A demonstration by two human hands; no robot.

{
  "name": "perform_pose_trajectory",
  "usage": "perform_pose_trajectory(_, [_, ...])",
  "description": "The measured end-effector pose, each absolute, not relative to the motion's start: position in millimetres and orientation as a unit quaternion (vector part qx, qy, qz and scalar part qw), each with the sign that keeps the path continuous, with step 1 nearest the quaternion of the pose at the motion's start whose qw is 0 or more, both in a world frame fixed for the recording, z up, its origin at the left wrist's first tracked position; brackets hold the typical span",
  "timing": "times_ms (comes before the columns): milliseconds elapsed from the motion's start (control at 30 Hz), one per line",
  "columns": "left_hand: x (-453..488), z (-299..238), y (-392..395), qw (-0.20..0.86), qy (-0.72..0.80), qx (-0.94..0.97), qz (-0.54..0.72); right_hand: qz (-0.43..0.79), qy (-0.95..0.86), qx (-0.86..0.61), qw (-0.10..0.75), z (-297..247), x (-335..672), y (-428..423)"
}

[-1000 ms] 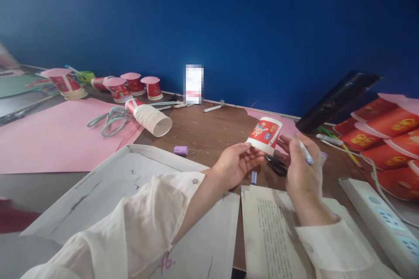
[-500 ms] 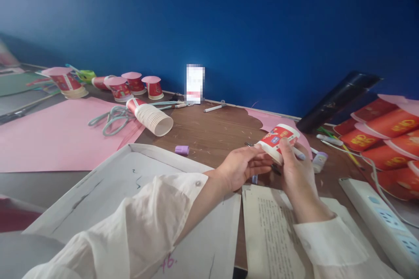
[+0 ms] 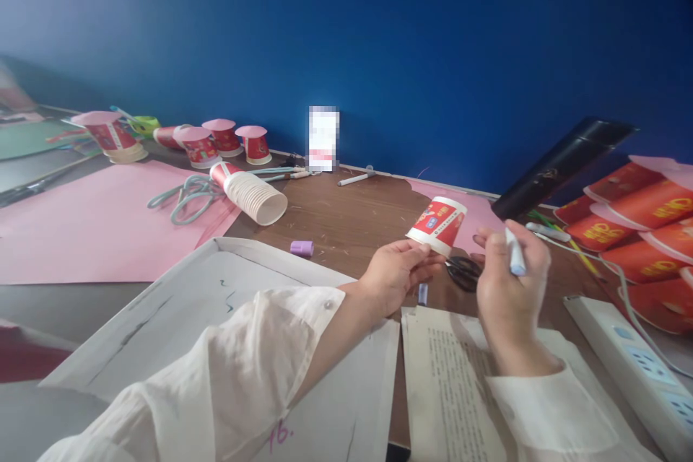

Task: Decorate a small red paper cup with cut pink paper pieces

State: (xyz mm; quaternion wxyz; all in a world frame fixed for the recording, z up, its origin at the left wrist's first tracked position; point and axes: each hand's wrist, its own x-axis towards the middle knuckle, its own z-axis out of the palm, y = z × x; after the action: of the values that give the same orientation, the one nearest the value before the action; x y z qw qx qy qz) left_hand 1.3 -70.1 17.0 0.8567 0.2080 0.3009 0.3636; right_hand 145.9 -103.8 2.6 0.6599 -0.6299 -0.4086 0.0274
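Note:
My left hand (image 3: 399,276) pinches the lower rim of a red and white paper cup (image 3: 437,225), which is upside down and slightly tilted above the table. To the right, my right hand (image 3: 512,296) is closed around a white and pale blue marker pen (image 3: 516,254), clear of the cup. Black-handled scissors (image 3: 463,273) lie between the two hands, partly hidden. A small bluish cap (image 3: 423,294) rests just below my left fingers. Behind the cup lies a pink paper sheet (image 3: 479,213).
A nested stack of paper cups (image 3: 257,195) lies left of centre, near a purple cap (image 3: 302,248). Several cups with pink tops (image 3: 253,144) stand behind. A power strip (image 3: 631,354), red cups (image 3: 650,209) and a black tube (image 3: 563,166) are right. Printed sheets (image 3: 449,390) lie in front.
My right hand has let go of the paper cup and moved right with the marker pen in it. The cup has shifted slightly left and now stays in my left hand alone.

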Motion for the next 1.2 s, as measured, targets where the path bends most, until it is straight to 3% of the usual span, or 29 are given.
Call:
perform_pose_trajectory(133, [1, 16, -69, 0.855, 0.293, 0.191, 0.382, -0.015, -0.487, -0.568, 0.663, 15, 130, -114])
perform_pose_trajectory(367, [2, 11, -68, 0.85, 0.266, 0.203, 0.406, -0.054, -0.612, -0.546, 0.57, 15, 125, -128])
perform_pose_trajectory(700, [4, 11, -68, 0.85, 0.266, 0.204, 0.406, -0.077, -0.62, -0.596, 0.504, 10, 131, -126])
perform_pose_trajectory(967, [5, 8, -68, 0.837, 0.267, 0.222, 0.422, -0.099, -0.613, -0.592, 0.514, 15, 127, -128])
perform_pose_trajectory(1200, [7, 8, -71, 0.816, 0.328, 0.265, 0.397, -0.048, -0.546, -0.579, 0.604, 24, 122, -125])
